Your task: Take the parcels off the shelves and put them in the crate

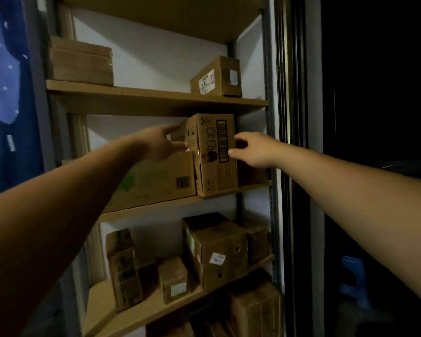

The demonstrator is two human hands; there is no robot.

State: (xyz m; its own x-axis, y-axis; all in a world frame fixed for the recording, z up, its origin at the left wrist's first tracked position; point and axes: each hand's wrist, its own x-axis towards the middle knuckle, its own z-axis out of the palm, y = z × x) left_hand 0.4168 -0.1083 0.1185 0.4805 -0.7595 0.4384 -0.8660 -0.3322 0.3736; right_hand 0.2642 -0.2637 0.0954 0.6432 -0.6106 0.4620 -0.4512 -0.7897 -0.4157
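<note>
A tall cardboard parcel with a barcode and black printed shapes stands upright on the middle shelf, at its right end. My left hand reaches to the parcel's left face, fingers straight and touching it. My right hand is at the parcel's right edge, with the thumb on the front face and the fingers reaching round the right side. A wide low parcel lies just left of the tall one, under my left forearm. No crate is in view.
The upper shelf carries a flat box at left and a small labelled box at right. The lower shelf holds several boxes. A metal upright and a dark doorway lie to the right, a blue banner to the left.
</note>
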